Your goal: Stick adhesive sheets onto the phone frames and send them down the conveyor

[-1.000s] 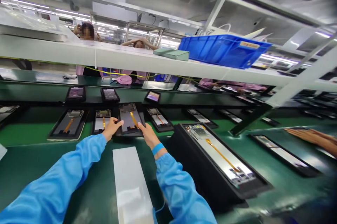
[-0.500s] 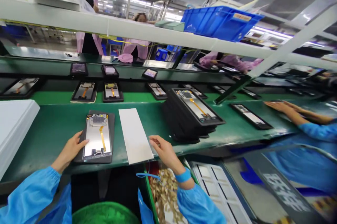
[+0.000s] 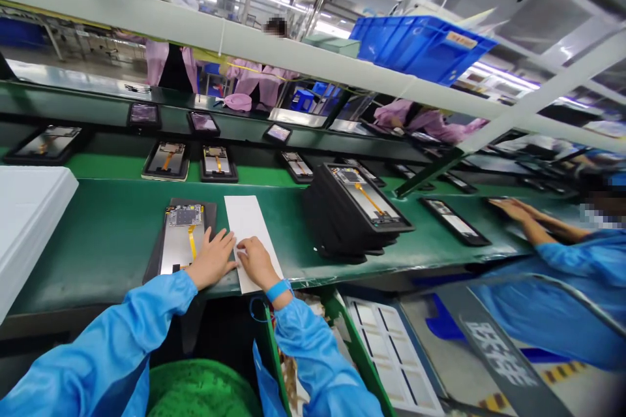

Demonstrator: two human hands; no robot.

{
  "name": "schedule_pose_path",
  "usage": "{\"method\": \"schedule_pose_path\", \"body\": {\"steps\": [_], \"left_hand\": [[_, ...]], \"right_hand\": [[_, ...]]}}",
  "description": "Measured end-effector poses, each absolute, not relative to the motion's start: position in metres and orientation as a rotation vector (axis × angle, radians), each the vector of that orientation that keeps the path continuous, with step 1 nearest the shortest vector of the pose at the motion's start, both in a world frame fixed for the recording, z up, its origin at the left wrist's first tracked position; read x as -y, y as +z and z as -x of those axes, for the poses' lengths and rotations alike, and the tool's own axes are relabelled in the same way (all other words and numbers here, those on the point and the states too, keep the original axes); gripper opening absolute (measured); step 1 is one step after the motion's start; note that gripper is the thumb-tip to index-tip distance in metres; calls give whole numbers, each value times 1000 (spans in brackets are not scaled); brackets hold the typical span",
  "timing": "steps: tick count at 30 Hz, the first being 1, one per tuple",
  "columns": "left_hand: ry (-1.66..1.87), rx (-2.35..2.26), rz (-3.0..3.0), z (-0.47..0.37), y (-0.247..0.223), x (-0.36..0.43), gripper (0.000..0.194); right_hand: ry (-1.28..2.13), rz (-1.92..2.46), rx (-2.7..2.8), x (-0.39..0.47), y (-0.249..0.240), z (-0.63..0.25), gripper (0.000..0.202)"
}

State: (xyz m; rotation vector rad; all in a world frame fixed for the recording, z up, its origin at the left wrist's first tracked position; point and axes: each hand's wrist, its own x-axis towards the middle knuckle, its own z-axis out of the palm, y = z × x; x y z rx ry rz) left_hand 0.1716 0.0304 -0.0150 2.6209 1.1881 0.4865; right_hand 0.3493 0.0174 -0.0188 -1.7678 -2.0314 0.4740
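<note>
A white card (image 3: pixel 249 221) lies on the green bench. My left hand (image 3: pixel 214 259) rests with fingers stretched across the card's left edge, its wrist over an opened tablet (image 3: pixel 177 241). That tablet shows a circuit board and an orange ribbon cable, and its lower right part is hidden by my hand and sleeve. It sits on a dark pad (image 3: pixel 210 213). My right hand (image 3: pixel 257 263), with a blue band at the wrist, is on the card with its fingertips pinched together close to my left fingers. Anything between those fingertips is too small to make out.
A stack of dark tablet trays (image 3: pixel 337 221) stands to the right, an opened tablet on top. Another tablet (image 3: pixel 454 221) lies beyond it, near a co-worker's hands (image 3: pixel 518 211). Several tablets line the green conveyor (image 3: pixel 264 175). A white foam block (image 3: pixel 34 208) is at left.
My left hand has left the tablet's left edge and moved right onto the card. My right hand has shifted left from beside the card onto it.
</note>
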Motion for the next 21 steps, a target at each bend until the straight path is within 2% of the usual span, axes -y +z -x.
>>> {"method": "schedule_pose_path", "body": {"steps": [3, 8, 13, 17, 21], "left_hand": [[447, -1197, -2627, -171, -23, -34, 57], [489, -1213, -2637, -169, -24, -30, 58], [501, -1220, -2642, -171, -22, -29, 59], [513, -1217, -2637, -171, -23, -29, 60], [518, -1208, -2620, -171, -23, -29, 60]], "right_hand": [[472, 1767, 2027, -16, -21, -349, 18], [431, 1703, 2009, -7, -24, -347, 25], [422, 1612, 1964, 0, -25, -349, 13], [409, 1599, 1970, -2, -26, -352, 24], [393, 1619, 1991, -2, -28, -351, 25]]}}
